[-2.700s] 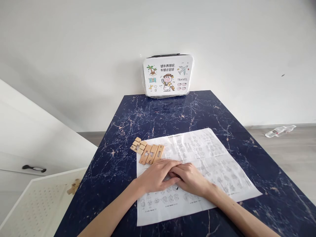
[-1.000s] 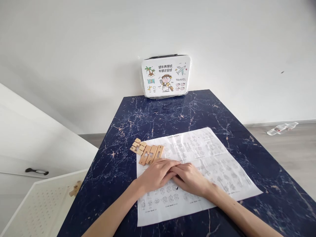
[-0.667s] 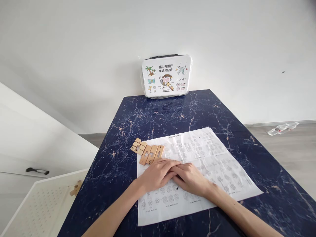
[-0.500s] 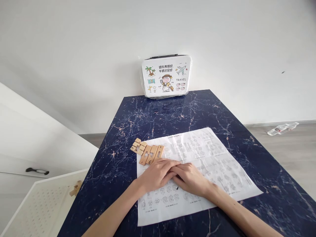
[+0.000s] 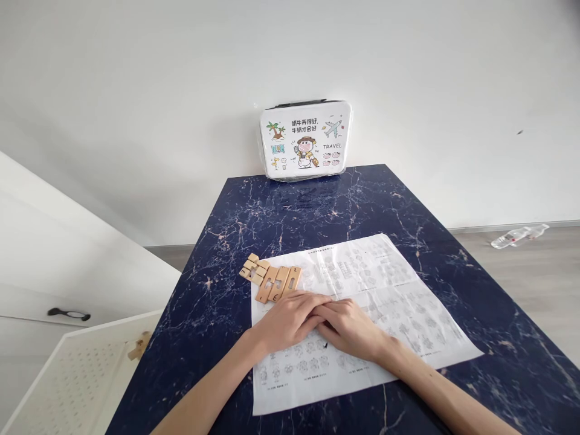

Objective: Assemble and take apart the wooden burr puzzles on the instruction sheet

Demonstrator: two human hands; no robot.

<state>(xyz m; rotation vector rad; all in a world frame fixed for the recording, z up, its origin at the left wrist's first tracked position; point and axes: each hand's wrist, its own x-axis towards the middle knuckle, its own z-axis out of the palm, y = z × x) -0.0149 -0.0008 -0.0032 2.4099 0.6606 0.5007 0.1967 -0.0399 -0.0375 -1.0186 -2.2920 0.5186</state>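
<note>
We face white case (image 5: 307, 142) printed "TRAVEL", standing at far end of tabletop (image 5: 308, 220) before pale wall (image 5: 435, 90). Left of us: white cabinet (image 5: 67, 241) with dark handle (image 5: 67, 314). Right, on floor (image 5: 502, 272): clear plastic item (image 5: 516, 236).

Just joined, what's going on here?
A person has both bare hands over a printed sheet on a dark blue marbled table. The left hand and right hand meet with fingers overlapping; neither visibly holds anything, though what lies under them is hidden. A cluster of wooden pieces, some marked with numbers, lies by the left hand, partly over the sheet's far left corner. A white printed case stands at the table's far end.
</note>
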